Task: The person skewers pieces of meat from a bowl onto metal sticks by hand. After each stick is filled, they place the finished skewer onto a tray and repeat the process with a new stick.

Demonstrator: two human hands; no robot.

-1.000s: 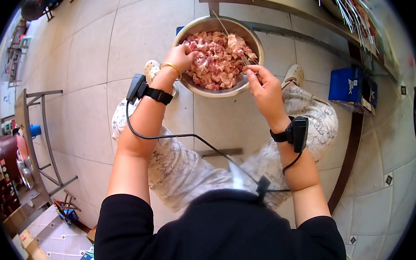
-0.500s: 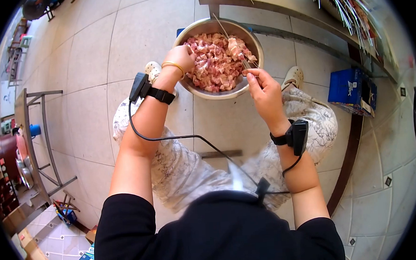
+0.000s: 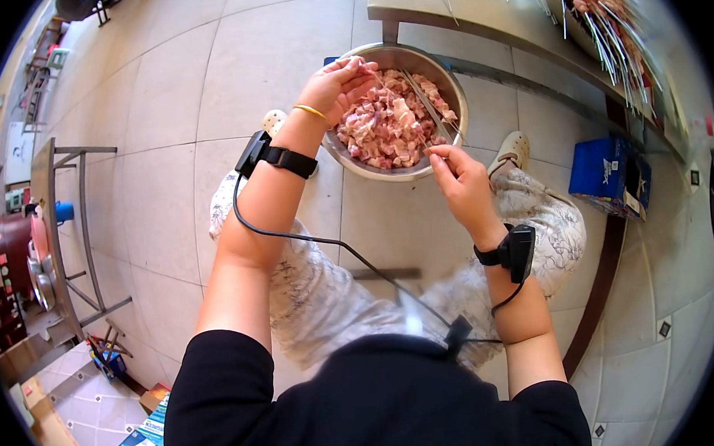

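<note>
Raw meat chunks (image 3: 388, 124) fill much of a round metal bowl (image 3: 456, 84) between my feet. At the bowl's upper left, my left hand (image 3: 338, 88) is closed with a small piece of meat (image 3: 366, 66) at its fingertips. My right hand (image 3: 461, 181) pinches thin metal skewers at the bowl's lower right rim. These skewers (image 3: 421, 98) slant up and left over the meat. Exactly how many there are is hard to make out.
A metal table (image 3: 484, 24) stands beyond the bowl, with loaded meat skewers (image 3: 604, 16) at its right end. A blue box (image 3: 605, 174) sits on the floor at right. A metal-framed stand (image 3: 86, 221) is at left. A cable (image 3: 338, 242) runs between my wrist straps.
My left hand has risen out of the meat to the bowl's upper left, a piece at its fingertips. The skewers at my right hand have shifted in angle. The whole view has moved slightly.
</note>
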